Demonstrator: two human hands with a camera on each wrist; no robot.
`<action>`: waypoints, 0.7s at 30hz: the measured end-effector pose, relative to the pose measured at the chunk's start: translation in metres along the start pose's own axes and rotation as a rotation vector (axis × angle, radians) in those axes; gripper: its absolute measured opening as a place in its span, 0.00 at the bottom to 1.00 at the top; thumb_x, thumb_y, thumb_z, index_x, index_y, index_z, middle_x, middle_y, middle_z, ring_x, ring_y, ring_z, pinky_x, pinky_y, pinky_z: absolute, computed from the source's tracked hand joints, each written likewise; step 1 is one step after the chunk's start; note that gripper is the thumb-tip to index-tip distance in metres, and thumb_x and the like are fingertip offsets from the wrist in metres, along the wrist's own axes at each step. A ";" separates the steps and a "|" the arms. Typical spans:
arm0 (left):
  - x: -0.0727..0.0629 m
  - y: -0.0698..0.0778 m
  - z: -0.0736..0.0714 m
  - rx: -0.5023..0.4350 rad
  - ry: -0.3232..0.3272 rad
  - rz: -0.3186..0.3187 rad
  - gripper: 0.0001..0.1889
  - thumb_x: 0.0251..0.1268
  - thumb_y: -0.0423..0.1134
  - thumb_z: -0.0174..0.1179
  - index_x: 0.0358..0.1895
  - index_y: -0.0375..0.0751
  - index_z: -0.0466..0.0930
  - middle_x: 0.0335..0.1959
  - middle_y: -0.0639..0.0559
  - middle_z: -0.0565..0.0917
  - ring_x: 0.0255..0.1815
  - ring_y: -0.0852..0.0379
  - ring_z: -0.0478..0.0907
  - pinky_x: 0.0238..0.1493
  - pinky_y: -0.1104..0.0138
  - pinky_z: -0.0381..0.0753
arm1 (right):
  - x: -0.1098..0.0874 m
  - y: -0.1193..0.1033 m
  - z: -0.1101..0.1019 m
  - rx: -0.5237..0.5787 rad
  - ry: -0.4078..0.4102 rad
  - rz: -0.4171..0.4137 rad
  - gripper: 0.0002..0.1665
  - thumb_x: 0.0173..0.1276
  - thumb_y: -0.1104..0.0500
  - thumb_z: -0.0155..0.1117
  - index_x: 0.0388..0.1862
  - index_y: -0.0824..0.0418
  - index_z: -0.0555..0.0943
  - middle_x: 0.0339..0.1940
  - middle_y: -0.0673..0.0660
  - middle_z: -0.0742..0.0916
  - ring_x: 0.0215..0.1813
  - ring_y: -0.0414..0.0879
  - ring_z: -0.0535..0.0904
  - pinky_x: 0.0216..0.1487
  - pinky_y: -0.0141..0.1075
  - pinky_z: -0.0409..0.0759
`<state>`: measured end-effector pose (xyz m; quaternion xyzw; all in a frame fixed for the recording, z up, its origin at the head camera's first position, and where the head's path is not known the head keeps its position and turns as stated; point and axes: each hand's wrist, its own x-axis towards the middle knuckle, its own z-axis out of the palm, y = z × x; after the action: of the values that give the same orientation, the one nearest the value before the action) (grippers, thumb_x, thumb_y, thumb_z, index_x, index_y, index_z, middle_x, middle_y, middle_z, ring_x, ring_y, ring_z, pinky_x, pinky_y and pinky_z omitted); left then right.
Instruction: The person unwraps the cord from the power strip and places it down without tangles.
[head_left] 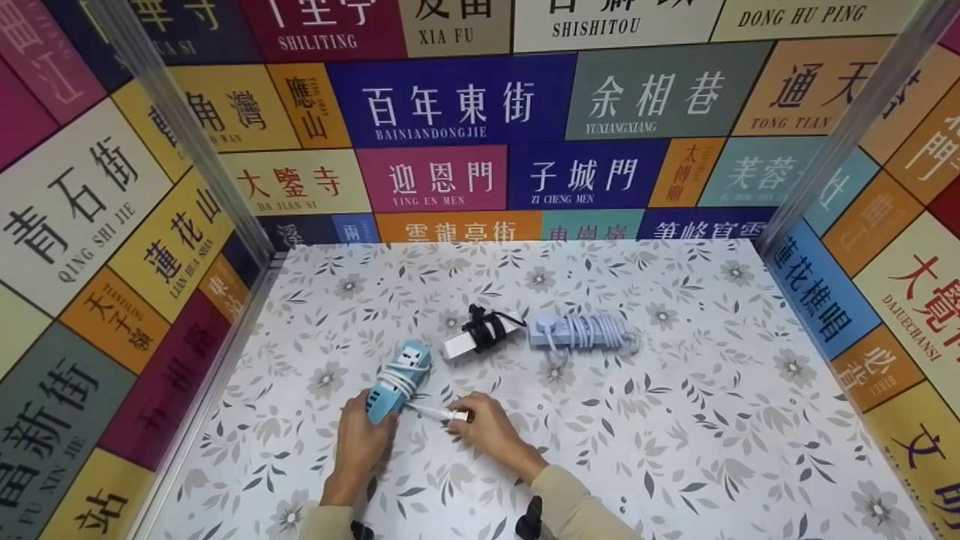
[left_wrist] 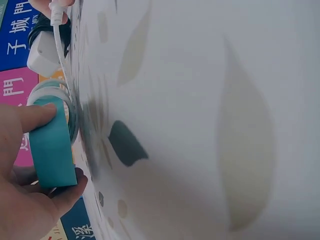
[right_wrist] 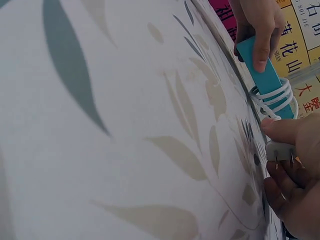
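My left hand (head_left: 362,431) grips the near end of a teal power strip (head_left: 385,399), thumb on one side and fingers on the other. White cord (head_left: 400,381) is wound several times around the strip's middle, and sockets show on its top face. To the right, my right hand (head_left: 489,429) pinches the white plug (head_left: 457,415) on the end of that cord. A length of cord runs from the strip to the plug. In the right wrist view, metal prongs (right_wrist: 284,161) stick out of the plug, close to the curled fingers.
Beyond the hands lies a white power strip (head_left: 460,346) wrapped in black cord (head_left: 486,330). Right of it is a pale lavender power strip (head_left: 577,331) wound with its own cord. All rest on a floral-patterned table (head_left: 675,450), walled by colourful sign panels (head_left: 450,105).
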<state>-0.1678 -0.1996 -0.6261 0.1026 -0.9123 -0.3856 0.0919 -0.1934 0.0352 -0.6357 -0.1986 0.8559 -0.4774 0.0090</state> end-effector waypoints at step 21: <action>-0.008 0.044 -0.025 -0.180 0.050 0.128 0.34 0.62 0.41 0.71 0.67 0.28 0.70 0.53 0.35 0.81 0.51 0.43 0.80 0.53 0.50 0.81 | -0.007 -0.012 -0.050 0.279 0.088 0.024 0.13 0.60 0.64 0.75 0.44 0.65 0.87 0.39 0.64 0.86 0.33 0.42 0.79 0.29 0.32 0.89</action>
<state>-0.1587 -0.1847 -0.5773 0.0452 -0.8762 -0.4565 0.1477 -0.1935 0.0725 -0.5995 -0.1642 0.7831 -0.5998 0.0049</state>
